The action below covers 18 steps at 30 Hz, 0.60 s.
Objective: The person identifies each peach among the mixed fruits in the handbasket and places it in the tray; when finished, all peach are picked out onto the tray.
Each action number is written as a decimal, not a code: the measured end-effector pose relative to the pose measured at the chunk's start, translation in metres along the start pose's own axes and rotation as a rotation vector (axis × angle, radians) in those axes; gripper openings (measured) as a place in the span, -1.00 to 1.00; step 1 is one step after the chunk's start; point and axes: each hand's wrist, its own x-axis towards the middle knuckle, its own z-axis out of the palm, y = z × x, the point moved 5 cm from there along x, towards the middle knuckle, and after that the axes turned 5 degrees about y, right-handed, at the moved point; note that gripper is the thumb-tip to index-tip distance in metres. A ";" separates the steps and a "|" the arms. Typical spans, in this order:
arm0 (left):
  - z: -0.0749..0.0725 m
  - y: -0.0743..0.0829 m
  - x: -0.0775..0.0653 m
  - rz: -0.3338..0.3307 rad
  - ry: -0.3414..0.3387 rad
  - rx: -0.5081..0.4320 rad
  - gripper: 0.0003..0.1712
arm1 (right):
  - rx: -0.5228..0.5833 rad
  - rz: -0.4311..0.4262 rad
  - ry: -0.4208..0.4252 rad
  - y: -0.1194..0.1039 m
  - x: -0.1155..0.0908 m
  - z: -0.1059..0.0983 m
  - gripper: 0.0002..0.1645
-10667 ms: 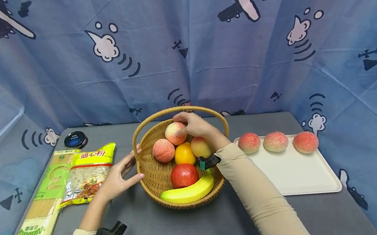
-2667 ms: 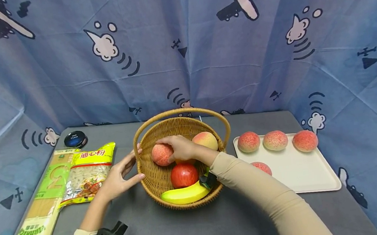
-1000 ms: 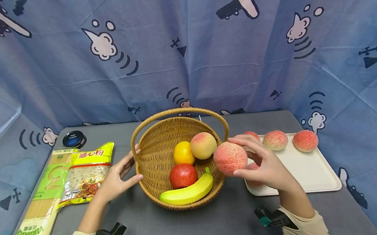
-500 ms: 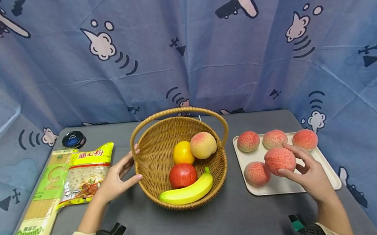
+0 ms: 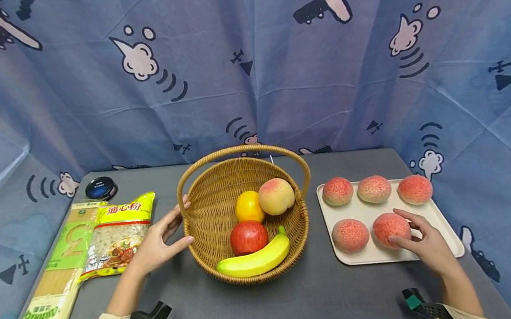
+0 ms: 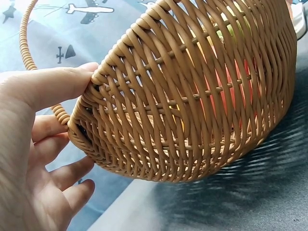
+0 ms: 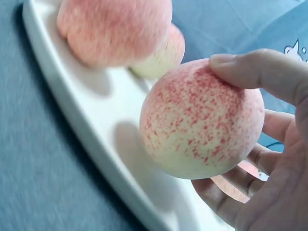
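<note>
In the head view a wicker basket (image 5: 200,257) stands mid-table, holding a banana (image 5: 256,261), a red apple (image 5: 248,237), an orange (image 5: 248,207) and a peach (image 5: 276,196). My left hand (image 5: 157,246) holds the basket's left rim by the handle base; in the left wrist view the thumb (image 6: 62,84) lies along the rim. At the right, my right hand (image 5: 427,243) grips a speckled peach (image 5: 389,230) over the front of a white tray (image 5: 440,234). The right wrist view shows this peach (image 7: 202,122) between thumb and fingers, its underside partly hidden.
On the tray, three peaches form a back row, including a middle one (image 5: 374,189); another peach (image 5: 350,235) sits at front left. Left of the basket lie a pasta bag (image 5: 120,239), a long noodle pack (image 5: 59,276) and a tuna tin (image 5: 101,188). A patterned curtain (image 5: 246,68) hangs behind.
My right hand has taken a peach from the basket's left side, carried it right and lowered it at the tray's front. Earlier, another peach also went from basket to tray. The left hand stays put.
</note>
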 end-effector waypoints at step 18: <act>0.000 0.000 0.000 -0.003 0.003 0.009 -0.12 | 0.052 0.087 -0.210 0.024 0.007 0.003 -0.13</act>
